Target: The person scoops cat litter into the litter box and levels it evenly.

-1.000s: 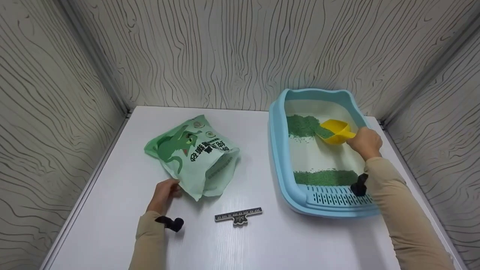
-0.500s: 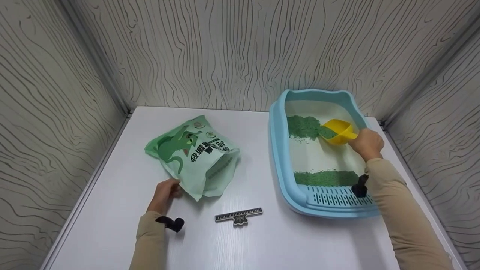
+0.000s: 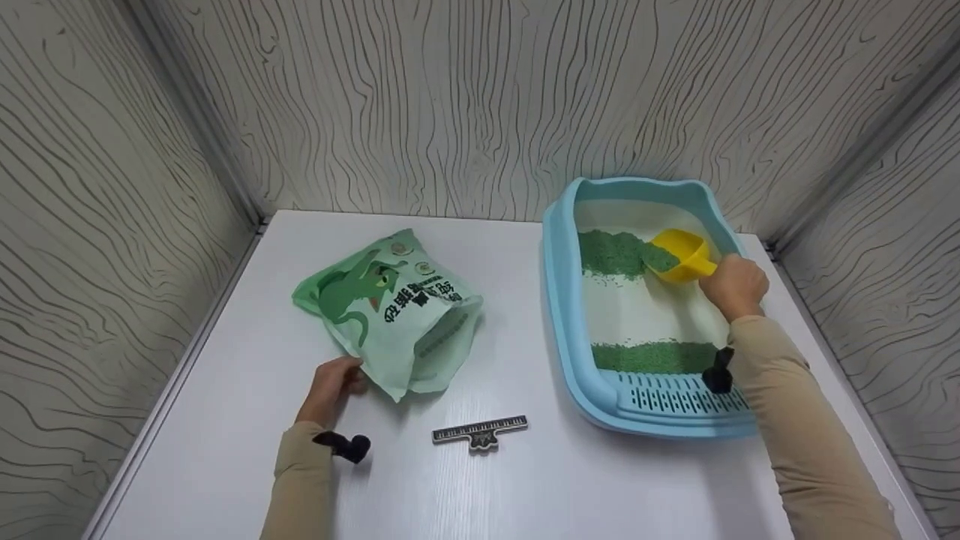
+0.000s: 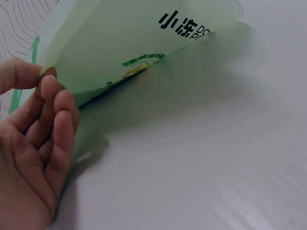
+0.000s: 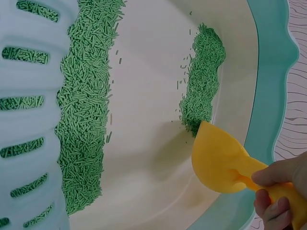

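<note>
The right hand [image 3: 735, 288] grips the yellow scoop [image 3: 688, 256] by its handle, the long axis running left and slightly away from the grip — bowl inside the blue tray [image 3: 564, 315], lip at the far heap [image 3: 609, 253] of green pellets, some showing in the scoop's mouth. The left hand [image 3: 331, 384], well apart, pinches the edge of the green bag [image 3: 369, 307] on the white table [image 3: 600, 480]. A second band of pellets [image 3: 651, 357] lies along the tray's slotted ledge [image 3: 667, 393]. The bag's mouth gapes — its contents cannot be made out.
</note>
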### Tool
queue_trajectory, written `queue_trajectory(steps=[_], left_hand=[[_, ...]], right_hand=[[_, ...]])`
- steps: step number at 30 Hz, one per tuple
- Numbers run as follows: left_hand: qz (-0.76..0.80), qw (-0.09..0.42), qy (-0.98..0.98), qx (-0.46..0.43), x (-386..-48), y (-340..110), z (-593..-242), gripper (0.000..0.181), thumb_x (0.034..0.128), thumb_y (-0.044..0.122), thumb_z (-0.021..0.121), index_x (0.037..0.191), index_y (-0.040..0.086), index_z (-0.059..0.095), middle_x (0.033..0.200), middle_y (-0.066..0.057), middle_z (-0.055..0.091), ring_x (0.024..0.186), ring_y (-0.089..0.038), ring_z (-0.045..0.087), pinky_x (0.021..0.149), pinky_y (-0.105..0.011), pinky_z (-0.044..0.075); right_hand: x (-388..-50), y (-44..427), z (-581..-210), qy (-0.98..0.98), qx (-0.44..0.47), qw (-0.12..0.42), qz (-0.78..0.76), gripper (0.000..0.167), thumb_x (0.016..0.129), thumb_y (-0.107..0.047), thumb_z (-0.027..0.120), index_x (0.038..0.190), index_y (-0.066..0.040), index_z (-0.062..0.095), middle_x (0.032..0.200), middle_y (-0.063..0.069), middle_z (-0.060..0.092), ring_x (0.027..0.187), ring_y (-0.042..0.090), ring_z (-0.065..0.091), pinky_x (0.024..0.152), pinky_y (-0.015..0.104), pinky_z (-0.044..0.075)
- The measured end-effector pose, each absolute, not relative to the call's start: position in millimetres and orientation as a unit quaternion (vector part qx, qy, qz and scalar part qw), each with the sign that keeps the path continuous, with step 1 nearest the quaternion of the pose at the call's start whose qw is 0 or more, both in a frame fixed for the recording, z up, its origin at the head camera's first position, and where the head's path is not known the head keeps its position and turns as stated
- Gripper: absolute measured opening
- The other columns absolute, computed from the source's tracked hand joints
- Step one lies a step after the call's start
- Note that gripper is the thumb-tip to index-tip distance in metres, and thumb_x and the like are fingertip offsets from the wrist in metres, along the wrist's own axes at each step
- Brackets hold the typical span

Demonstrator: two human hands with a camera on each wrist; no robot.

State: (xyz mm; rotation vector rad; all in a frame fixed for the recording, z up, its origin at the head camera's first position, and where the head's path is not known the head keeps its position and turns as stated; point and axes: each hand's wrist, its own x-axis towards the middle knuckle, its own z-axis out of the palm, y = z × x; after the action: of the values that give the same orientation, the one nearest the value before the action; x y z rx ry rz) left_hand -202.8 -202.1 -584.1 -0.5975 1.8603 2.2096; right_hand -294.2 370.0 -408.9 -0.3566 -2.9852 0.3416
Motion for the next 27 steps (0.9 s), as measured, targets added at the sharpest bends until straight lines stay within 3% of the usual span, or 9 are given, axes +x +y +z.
queue_trajectory(steps=[6, 14, 19, 24, 27], left_hand=[[0.751, 0.096, 0.622, -0.198, -202.6, -203.1, -584.4, 0.021, 0.0913, 0.009, 0.053, 0.070, 0.007, 0.054, 0.063, -0.001, 0.050, 0.060, -0.015, 0.044, 0.061, -0.029, 0.041], [0.745, 0.094, 0.631, -0.197, -202.9, -203.2, -586.3, 0.020, 0.0908, 0.010, 0.053, 0.070, 0.008, 0.054, 0.063, 0.001, 0.050, 0.060, -0.014, 0.046, 0.062, -0.028, 0.044], [0.744, 0.104, 0.630, -0.195, -199.7, -202.1, -577.5, 0.019, 0.0915, 0.010, 0.053, 0.072, 0.009, 0.055, 0.065, 0.002, 0.052, 0.061, -0.013, 0.050, 0.064, -0.028, 0.046], [0.736, 0.127, 0.637, -0.191, -196.5, -202.8, -561.0, 0.019, 0.0929, 0.009, 0.052, 0.075, 0.008, 0.058, 0.067, 0.001, 0.055, 0.064, -0.013, 0.053, 0.068, -0.028, 0.047], [0.729, 0.128, 0.642, -0.202, -202.4, -204.5, -571.3, 0.020, 0.0924, 0.009, 0.052, 0.074, 0.008, 0.058, 0.066, 0.001, 0.054, 0.063, -0.014, 0.050, 0.067, -0.028, 0.045]], right_hand=[[-297.7, 367.9, -411.8, -0.984, -0.120, 0.053, 0.123, 0.023, 0.085, -0.009, 0.056, 0.067, -0.001, 0.045, 0.059, 0.005, 0.033, 0.060, 0.024, 0.039, 0.055, 0.035, 0.034], [-299.9, 366.5, -417.6, -0.983, -0.112, 0.077, 0.124, 0.020, 0.085, -0.009, 0.058, 0.077, 0.010, 0.056, 0.061, 0.011, 0.042, 0.059, 0.027, 0.044, 0.053, 0.036, 0.036], [-300.9, 366.5, -416.2, -0.983, -0.115, 0.076, 0.122, 0.021, 0.085, -0.010, 0.057, 0.078, 0.010, 0.056, 0.061, 0.009, 0.039, 0.060, 0.026, 0.042, 0.055, 0.036, 0.035], [-302.3, 367.9, -413.8, -0.985, -0.116, 0.077, 0.105, 0.024, 0.085, -0.011, 0.058, 0.080, 0.012, 0.058, 0.064, 0.017, 0.048, 0.060, 0.030, 0.047, 0.052, 0.037, 0.037], [-302.7, 369.6, -414.4, -0.985, -0.117, 0.084, 0.092, 0.022, 0.084, -0.009, 0.057, 0.078, 0.013, 0.058, 0.065, 0.020, 0.050, 0.059, 0.031, 0.049, 0.050, 0.039, 0.038]])
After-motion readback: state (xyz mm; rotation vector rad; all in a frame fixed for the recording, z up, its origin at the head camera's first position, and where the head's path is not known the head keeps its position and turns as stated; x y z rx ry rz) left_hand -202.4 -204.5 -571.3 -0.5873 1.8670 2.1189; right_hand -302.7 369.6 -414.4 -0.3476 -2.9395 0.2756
